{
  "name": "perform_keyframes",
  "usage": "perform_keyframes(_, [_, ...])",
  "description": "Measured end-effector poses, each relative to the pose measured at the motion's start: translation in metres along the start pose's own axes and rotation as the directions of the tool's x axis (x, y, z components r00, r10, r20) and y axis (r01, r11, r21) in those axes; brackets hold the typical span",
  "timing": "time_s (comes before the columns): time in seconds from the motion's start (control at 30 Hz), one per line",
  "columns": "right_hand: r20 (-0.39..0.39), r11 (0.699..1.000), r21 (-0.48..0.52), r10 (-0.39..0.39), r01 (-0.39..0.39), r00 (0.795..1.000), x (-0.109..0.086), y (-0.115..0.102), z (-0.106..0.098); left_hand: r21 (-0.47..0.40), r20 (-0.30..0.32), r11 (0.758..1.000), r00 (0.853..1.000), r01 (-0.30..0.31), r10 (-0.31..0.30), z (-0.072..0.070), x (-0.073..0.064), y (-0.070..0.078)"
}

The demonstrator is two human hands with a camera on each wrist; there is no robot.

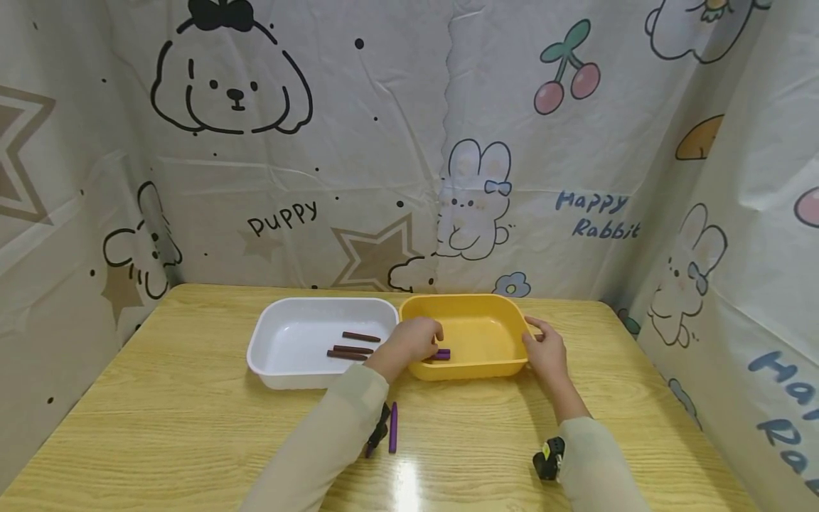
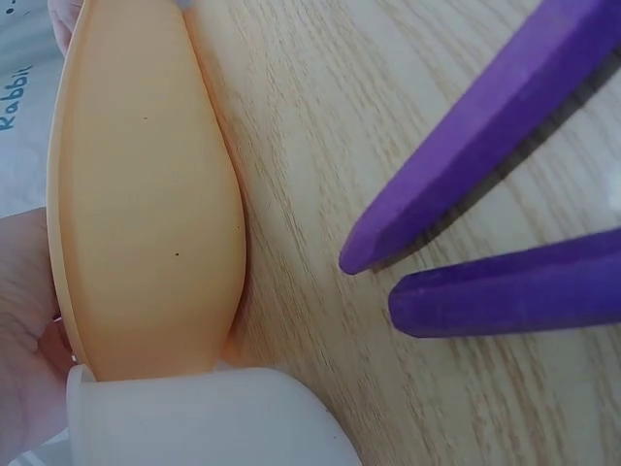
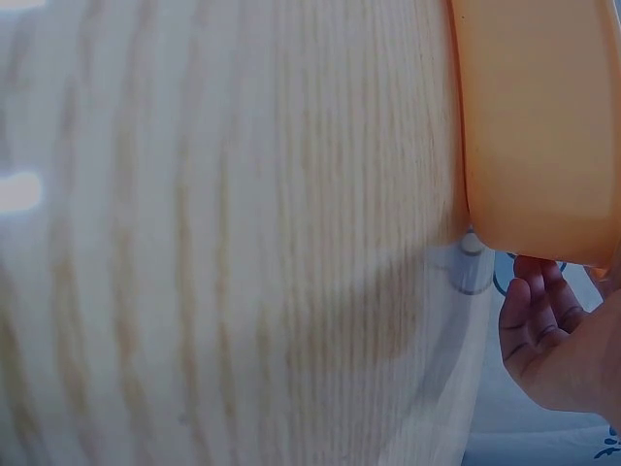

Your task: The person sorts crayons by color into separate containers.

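Note:
My left hand (image 1: 412, 340) reaches over the near left side of the yellow tray (image 1: 486, 359), fingers bent down into it. Purple crayons (image 1: 443, 354) lie just below those fingertips, partly covered by the hand; I cannot tell whether the fingers pinch one. My right hand (image 1: 547, 352) grips the yellow tray's right end, with fingers against its outer wall in the right wrist view. Two more purple crayons lie on the table before the trays: one (image 2: 485, 126) with a tapered tip showing, another (image 2: 514, 291) blunt-ended, mostly hidden by the left wrist in the head view.
A white tray (image 1: 275, 379) stands to the left, right up against the yellow one. Brown crayons (image 1: 361, 336) lie in its right half. The wooden table (image 1: 160, 427) ends at a printed cloth (image 1: 377, 163) hanging behind and along both sides.

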State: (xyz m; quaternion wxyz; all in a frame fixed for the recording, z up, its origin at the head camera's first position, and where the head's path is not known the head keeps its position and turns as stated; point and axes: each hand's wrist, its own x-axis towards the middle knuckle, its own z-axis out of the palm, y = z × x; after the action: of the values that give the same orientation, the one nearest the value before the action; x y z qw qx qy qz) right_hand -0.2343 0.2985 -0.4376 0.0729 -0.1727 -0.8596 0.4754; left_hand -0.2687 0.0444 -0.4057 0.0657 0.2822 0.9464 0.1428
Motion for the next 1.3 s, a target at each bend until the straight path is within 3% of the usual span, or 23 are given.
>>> perform_keyframes(0.4, [-0.007,1.000,0.014,0.015,-0.015,1.000,0.001,0.000,0.001,-0.153,0.004,0.988,1.000,-0.023,0.024,-0.009,-0.004,-0.006])
perform_keyframes(0.83, [-0.009,1.000,-0.004,0.003,-0.003,1.000,0.000,-0.002,0.000,-0.246,-0.100,0.965,0.993,-0.092,0.069,-0.020,-0.020,-0.013])
perform_keyframes(1.3, [-0.011,1.000,-0.010,-0.004,0.004,1.000,0.000,-0.002,-0.001,-0.315,-0.119,0.949,0.993,-0.019,-0.020,-0.033,-0.053,-0.016])
